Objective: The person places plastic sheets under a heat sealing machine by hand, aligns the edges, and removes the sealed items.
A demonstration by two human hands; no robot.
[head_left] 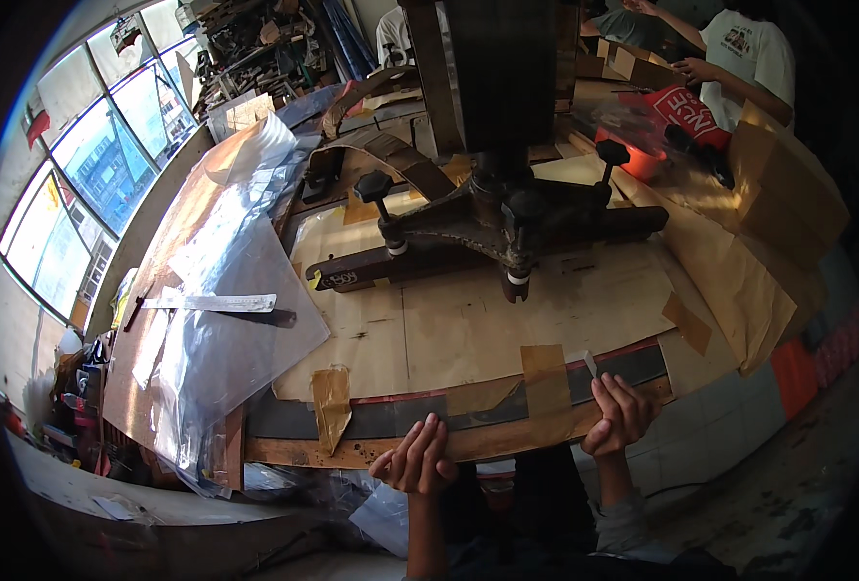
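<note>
My left hand (418, 457) rests on the near wooden edge of the worktable (488, 441), fingers curled over the edge beside a dark strip. Farther right along the same edge, my right hand (619, 412) pinches a small pale flat piece (590, 363) between thumb and fingers. Brown paper sheets (468, 324) taped with brown tape (546, 378) cover the tabletop just beyond both hands.
A heavy dark press with knobbed arms (492, 228) stands mid-table. A clear plastic sheet (226, 310) with a metal ruler (218, 303) on it lies at left. Cardboard (788, 194) rises at right, near another person (744, 53). Windows (100, 155) line the left.
</note>
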